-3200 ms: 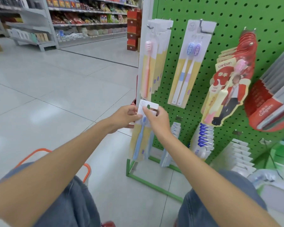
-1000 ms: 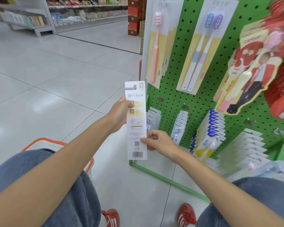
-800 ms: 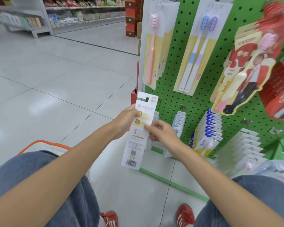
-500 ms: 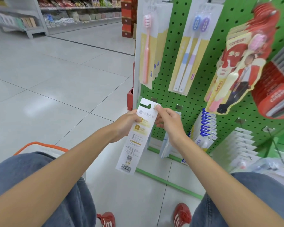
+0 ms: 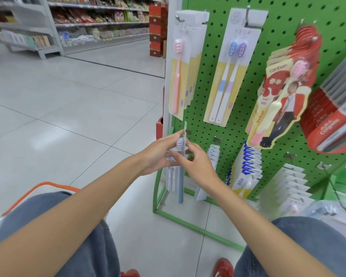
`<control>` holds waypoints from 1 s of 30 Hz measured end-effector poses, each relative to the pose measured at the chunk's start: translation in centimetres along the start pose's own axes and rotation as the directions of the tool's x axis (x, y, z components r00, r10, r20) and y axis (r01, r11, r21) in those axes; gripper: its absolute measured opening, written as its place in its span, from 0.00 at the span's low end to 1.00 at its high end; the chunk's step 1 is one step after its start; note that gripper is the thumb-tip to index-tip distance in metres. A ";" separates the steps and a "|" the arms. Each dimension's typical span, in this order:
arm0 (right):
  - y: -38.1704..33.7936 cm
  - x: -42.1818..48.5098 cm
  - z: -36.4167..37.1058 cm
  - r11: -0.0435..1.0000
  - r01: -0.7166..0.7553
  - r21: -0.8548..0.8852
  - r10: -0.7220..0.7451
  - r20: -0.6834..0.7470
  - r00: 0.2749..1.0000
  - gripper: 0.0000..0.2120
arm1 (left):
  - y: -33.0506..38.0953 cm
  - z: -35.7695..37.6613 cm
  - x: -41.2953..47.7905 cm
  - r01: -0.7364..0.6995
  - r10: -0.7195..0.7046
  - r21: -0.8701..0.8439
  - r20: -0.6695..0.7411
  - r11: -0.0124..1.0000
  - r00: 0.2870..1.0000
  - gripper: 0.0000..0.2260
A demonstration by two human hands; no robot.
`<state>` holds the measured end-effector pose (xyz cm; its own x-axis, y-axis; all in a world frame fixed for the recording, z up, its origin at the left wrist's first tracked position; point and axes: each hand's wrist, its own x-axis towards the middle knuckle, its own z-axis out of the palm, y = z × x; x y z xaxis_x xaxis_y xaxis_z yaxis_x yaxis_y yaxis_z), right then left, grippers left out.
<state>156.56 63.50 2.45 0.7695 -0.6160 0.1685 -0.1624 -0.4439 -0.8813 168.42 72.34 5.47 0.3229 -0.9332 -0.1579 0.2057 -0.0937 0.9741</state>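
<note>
The green pegboard rack (image 5: pixel 196 128) stands on the tiled floor, with a pink toothbrush pack (image 5: pixel 180 72) hanging at its upper left edge. Below that, at the rack's lower left edge, both hands hold a blue toothbrush pack (image 5: pixel 180 182) upright and edge-on to the camera. Its top is just beside a small hook (image 5: pixel 188 131). The left hand (image 5: pixel 160 154) lays fairly straight fingers against the pack's left face. The right hand (image 5: pixel 198 166) curls its fingers onto the right face, though blur hides the exact grip.
</note>
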 end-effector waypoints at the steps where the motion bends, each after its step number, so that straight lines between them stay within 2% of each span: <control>1: -0.3 0.2 0.0 1.000 0.012 0.011 -0.012 -0.024 1.000 0.16 | 0.6 0.1 -0.1 -0.008 0.009 0.026 -0.013 1.000 1.000 0.17; 3: -1.2 0.5 -0.2 0.998 0.002 0.066 0.003 -0.075 0.997 0.11 | 1.8 0.3 -0.2 -0.032 0.044 0.122 -0.096 0.992 0.994 0.15; 6: -3.2 1.1 -0.8 0.995 0.019 0.096 -0.009 -0.108 0.994 0.11 | 3.5 -0.3 -0.3 -0.063 0.125 0.257 -0.232 0.964 0.965 0.14; 11: -7.7 2.7 -0.9 0.988 0.120 0.096 -0.102 -0.173 0.980 0.09 | 7.9 -0.8 -1.0 -0.163 0.204 0.141 -0.365 0.977 0.908 0.06; 14: -10.6 3.8 -1.4 0.985 0.154 0.082 -0.127 -0.263 0.956 0.07 | 10.8 -0.8 -1.5 -0.248 0.272 0.110 -0.416 0.962 0.868 0.04; 18: -14.4 5.1 -2.7 0.980 0.196 0.045 -0.166 -0.369 0.915 0.08 | 14.4 -0.2 -1.8 -0.334 0.326 0.074 -0.495 0.940 0.806 0.05; 21: -16.6 6.0 -3.3 0.977 0.212 -0.009 -0.199 -0.383 0.902 0.13 | 16.9 -0.1 -1.1 -0.385 0.351 0.064 -0.569 0.921 0.744 0.07; 23: -17.6 6.6 -3.7 0.976 0.212 -0.051 -0.215 -0.389 0.896 0.15 | 18.3 -0.3 -0.3 -0.402 0.362 0.081 -0.622 0.912 0.694 0.09; 26: -18.2 7.2 -4.4 0.973 0.205 -0.107 -0.231 -0.428 0.874 0.14 | 19.8 -0.9 0.7 -0.390 0.378 0.143 -0.677 0.910 0.631 0.11; 28: -18.4 7.5 -4.9 0.967 0.213 -0.137 -0.252 -0.437 0.864 0.13 | 20.4 -1.4 1.3 -0.373 0.383 0.174 -0.690 0.912 0.614 0.10; 30: -18.4 7.7 -5.3 0.961 0.224 -0.164 -0.274 -0.430 0.860 0.14 | 20.6 -1.7 1.9 -0.355 0.385 0.191 -0.675 0.915 0.629 0.09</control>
<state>162.19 63.50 22.25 0.4407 -0.6881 0.5764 -0.0846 -0.6712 -0.7365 174.86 69.26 25.00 0.9061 -0.3891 0.1662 -0.1024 0.1794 0.9784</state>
